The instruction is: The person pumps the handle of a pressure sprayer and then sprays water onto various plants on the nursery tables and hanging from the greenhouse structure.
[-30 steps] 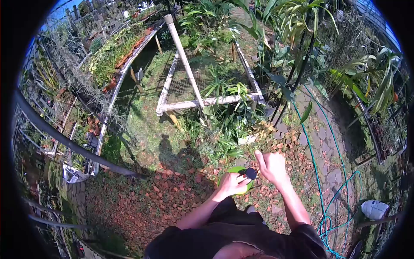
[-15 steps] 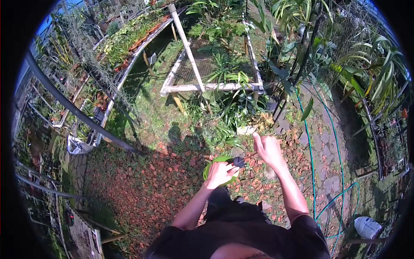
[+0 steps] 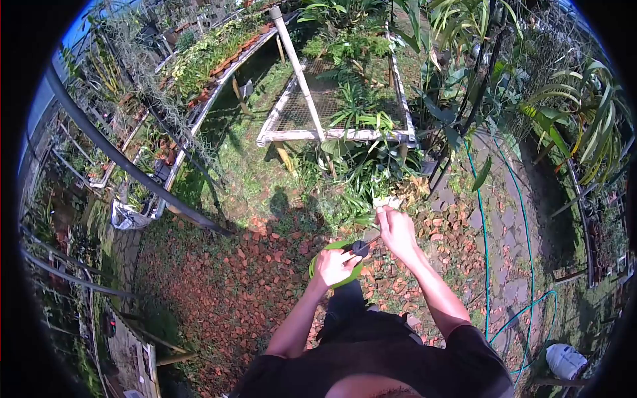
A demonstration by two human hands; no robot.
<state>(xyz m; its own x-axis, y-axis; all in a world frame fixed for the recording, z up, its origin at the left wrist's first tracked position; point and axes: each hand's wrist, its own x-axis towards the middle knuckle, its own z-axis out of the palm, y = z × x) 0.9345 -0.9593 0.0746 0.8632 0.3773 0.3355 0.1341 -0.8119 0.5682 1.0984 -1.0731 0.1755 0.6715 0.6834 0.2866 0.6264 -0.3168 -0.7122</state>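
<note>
My left hand is closed at a small black object, just above a lime-green round container. To the upper right, my right hand has its fingers pinched on a thin reddish-brown stick, whose other end meets the black object. A small pale card-like piece shows just beyond my right hand. What the black object is cannot be made out. The green container hangs or rests below my left hand, partly hidden by it.
A wire-mesh bench with ferns stands ahead. Plant benches line the left, behind a curved dark pipe. A green hose runs along the stone path at right, near a white sack. Broken red shards cover the ground.
My right hand has moved left and slightly down, closer to my left hand. The surroundings have shifted a little to the right in view.
</note>
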